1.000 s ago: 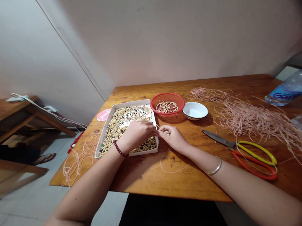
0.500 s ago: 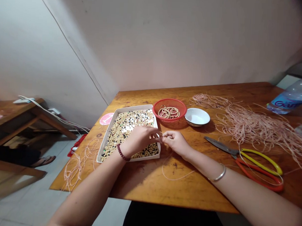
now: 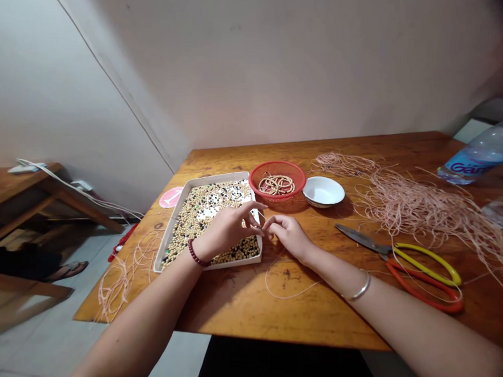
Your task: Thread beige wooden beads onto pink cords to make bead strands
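My left hand is over the right side of a shallow white tray of small beige, black and green beads. Its index finger is lifted, while the thumb and another finger close on a thin pink cord. Beside it, just off the tray's edge, my right hand pinches the same cord, fingertips almost touching the left ones. A slack length of the cord curves over the table below. Any bead between the fingertips is too small to make out.
A red basket holds strings of beads, with a white bowl beside it. Open scissors lie right, before a heap of pink cord. More cord is at left. A plastic bottle stands back right.
My left index finger has lifted and the left fingers have spread somewhat. The right fingers have curled in more. The whole view has shifted slightly, moving things left in the picture.
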{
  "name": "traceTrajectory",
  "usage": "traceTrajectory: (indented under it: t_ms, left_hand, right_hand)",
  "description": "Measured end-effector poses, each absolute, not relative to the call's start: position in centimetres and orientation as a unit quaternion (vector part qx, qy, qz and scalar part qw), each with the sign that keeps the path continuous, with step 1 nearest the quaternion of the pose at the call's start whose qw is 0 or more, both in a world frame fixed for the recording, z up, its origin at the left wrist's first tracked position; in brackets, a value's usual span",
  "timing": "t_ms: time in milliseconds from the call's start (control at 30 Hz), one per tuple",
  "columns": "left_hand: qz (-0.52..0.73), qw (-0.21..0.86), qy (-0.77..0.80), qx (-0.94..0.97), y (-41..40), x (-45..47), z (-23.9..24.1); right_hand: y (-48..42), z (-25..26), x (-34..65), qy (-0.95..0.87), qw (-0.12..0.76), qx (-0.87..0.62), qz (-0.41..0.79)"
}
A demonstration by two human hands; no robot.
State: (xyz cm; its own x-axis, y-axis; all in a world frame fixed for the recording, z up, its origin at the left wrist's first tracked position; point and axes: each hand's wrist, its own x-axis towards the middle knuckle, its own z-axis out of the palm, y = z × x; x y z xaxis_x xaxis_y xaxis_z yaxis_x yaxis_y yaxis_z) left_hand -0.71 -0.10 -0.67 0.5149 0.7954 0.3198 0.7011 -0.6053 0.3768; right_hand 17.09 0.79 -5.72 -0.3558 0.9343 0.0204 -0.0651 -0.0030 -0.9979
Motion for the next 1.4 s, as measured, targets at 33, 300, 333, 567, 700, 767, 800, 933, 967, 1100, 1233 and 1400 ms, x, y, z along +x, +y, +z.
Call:
traceTrajectory:
  t_ms: [33, 300, 333, 567, 700, 767, 800, 933, 967, 1100, 1233, 1400]
  left_hand:
    - [0.233, 0.097, 0.435, 0.864, -0.11, -0.69, -0.63]
    - [0.214, 0.073, 0.449, 0.864, -0.11, -0.69, -0.47]
    - [0.215, 0.07, 0.448, 0.865, -0.1, -0.7, -0.48]
    - [0.215, 0.072, 0.438, 0.87, -0.09, -0.75, -0.57]
    - [0.214, 0.074, 0.441, 0.869, -0.08, -0.72, -0.55]
    - [0.213, 0.069, 0.442, 0.869, -0.1, -0.71, -0.5]
    - [0.213, 0.067, 0.441, 0.869, -0.12, -0.7, -0.48]
    - [0.217, 0.064, 0.436, 0.871, -0.15, -0.66, -0.44]
    - [0.218, 0.065, 0.434, 0.871, -0.15, -0.66, -0.44]
    - [0.224, 0.067, 0.432, 0.871, -0.1, -0.67, -0.51]
    - [0.235, 0.074, 0.427, 0.87, 0.07, -0.81, -0.74]
    - [0.234, 0.084, 0.432, 0.867, 0.2, -0.96, -0.8]
  right_hand:
    - [0.79, -5.76, 17.07, -0.568, 0.414, -0.382, 0.599]
    - [0.57, -6.14, 16.93, -0.593, 0.43, -0.397, 0.553]
    - [0.55, -6.13, 16.93, -0.593, 0.43, -0.4, 0.55]
    - [0.69, -6.14, 16.88, -0.596, 0.428, -0.388, 0.558]
    - [0.88, -6.37, 16.85, -0.597, 0.433, -0.381, 0.558]
    - [0.93, -6.41, 16.86, -0.599, 0.437, -0.387, 0.548]
    - [0.94, -6.4, 16.87, -0.6, 0.438, -0.39, 0.544]
    - [0.93, -6.26, 16.92, -0.604, 0.434, -0.393, 0.541]
    - [0.94, -6.22, 16.93, -0.607, 0.434, -0.393, 0.537]
    - [1.0, -6.21, 16.94, -0.616, 0.434, -0.393, 0.526]
    - [1.07, -6.24, 16.95, -0.618, 0.435, -0.392, 0.524]
    - [1.06, -6.15, 16.92, -0.622, 0.44, -0.387, 0.52]
